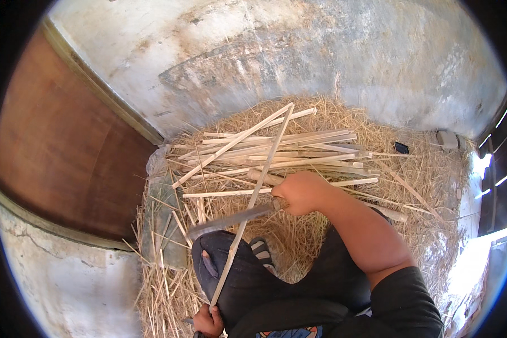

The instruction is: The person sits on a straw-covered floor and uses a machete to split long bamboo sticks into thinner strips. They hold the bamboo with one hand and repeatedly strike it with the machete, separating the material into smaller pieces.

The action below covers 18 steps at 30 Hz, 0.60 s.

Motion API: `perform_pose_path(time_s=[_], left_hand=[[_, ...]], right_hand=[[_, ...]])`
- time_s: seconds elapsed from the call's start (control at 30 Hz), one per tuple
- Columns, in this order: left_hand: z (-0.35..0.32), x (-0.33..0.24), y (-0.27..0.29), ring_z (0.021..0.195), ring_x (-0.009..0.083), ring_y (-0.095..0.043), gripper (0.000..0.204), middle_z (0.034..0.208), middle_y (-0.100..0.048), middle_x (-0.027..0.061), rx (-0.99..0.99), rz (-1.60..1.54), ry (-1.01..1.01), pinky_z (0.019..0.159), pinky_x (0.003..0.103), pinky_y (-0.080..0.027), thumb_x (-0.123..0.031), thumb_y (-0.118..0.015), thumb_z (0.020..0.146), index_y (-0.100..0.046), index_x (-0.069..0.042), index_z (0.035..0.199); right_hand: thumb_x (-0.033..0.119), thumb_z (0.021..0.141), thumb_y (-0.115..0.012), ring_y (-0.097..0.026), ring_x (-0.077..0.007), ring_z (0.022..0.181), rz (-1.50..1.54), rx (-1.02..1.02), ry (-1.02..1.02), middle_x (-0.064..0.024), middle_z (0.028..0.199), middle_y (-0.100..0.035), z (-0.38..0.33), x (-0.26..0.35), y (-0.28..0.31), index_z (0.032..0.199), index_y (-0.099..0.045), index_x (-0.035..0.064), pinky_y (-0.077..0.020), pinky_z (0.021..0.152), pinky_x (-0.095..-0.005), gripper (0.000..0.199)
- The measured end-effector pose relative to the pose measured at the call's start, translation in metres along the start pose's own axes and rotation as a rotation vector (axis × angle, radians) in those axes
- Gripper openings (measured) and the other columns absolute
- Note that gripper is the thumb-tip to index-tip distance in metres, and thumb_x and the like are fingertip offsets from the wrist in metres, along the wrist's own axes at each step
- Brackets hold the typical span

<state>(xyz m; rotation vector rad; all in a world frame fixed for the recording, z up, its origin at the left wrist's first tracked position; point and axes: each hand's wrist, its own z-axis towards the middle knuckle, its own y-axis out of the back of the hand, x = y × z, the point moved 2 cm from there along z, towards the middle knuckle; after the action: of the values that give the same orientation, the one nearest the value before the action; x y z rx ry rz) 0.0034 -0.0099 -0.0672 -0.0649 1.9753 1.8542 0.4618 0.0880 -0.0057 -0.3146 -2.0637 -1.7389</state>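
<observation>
My right hand (pixel 301 192) is closed round the handle of a machete (pixel 225 221). Its long dark blade points left and crosses a long split bamboo strip (pixel 266 168) above my left knee. Down by my left thigh, my left hand (pixel 208 322) grips the near end of that strip, which slants away over the pile to its far end. Whether the edge bites into the bamboo cannot be made out. Just beyond my right hand lies a heap of pale bamboo strips (pixel 315 162), with a thicker round piece (pixel 265 176) among them.
Straw and shavings (pixel 428 180) cover the floor. A stained wall (pixel 321 50) rises behind the heap, and a brown door panel (pixel 67 129) is at the left. A small black object (pixel 401 147) and a pale block (pixel 447 139) lie at the right. My sandalled foot (pixel 261 252) shows between my knees.
</observation>
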Motion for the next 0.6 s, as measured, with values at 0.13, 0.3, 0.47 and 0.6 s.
perform_pose_path(time_s=[0.13, 0.3, 0.47, 0.6], left_hand=[[0.012, 0.006, 0.002, 0.056, 0.0471, -0.055, 0.049, 0.056, -0.050, 0.0236, 0.059, -0.087, -0.083, 0.051, 0.051, -0.038, -0.039, -0.041, 0.099, -0.051, 0.000, 0.070], [0.017, 0.019, -0.001, 0.051, 0.0363, -0.052, 0.053, 0.054, -0.050, 0.0173, 0.107, -0.163, -0.114, 0.050, 0.045, -0.038, -0.041, -0.038, 0.101, -0.051, -0.001, 0.069], [0.018, 0.036, 0.003, 0.050, 0.0172, -0.044, 0.055, 0.053, -0.044, 0.0060, 0.422, -0.548, 0.152, 0.050, 0.036, -0.036, -0.044, -0.038, 0.103, -0.049, -0.002, 0.068], [0.023, 0.034, 0.004, 0.054, 0.0408, -0.056, 0.050, 0.055, -0.052, 0.0201, 0.283, -0.281, -0.040, 0.052, 0.046, -0.041, -0.038, -0.041, 0.101, -0.055, 0.000, 0.071]], right_hand=[[0.021, 0.075, -0.071, -0.068, -0.0328, 0.084, 0.183, -0.122, -0.149, -0.0180, 0.086, -0.069, 0.011, -0.049, 0.003, 0.103, -0.068, 0.0059, -0.0527, 0.074, -0.0424, 0.032], [0.024, 0.076, -0.070, -0.068, -0.0343, 0.084, 0.316, -0.259, -0.187, -0.0163, 0.089, -0.070, 0.007, -0.064, 0.006, 0.102, -0.069, 0.0065, -0.0526, 0.074, -0.0431, 0.032], [0.023, 0.075, -0.071, -0.067, -0.0357, 0.081, -0.087, 0.115, 0.119, -0.0167, 0.085, -0.069, 0.006, 0.021, -0.020, 0.098, -0.070, 0.0079, -0.0535, 0.072, -0.0447, 0.028], [0.020, 0.072, -0.070, -0.068, -0.0327, 0.087, 0.082, 0.090, -0.040, -0.0157, 0.094, -0.070, 0.017, -0.020, -0.008, 0.104, -0.069, 0.0086, -0.0532, 0.078, -0.0428, 0.034]])
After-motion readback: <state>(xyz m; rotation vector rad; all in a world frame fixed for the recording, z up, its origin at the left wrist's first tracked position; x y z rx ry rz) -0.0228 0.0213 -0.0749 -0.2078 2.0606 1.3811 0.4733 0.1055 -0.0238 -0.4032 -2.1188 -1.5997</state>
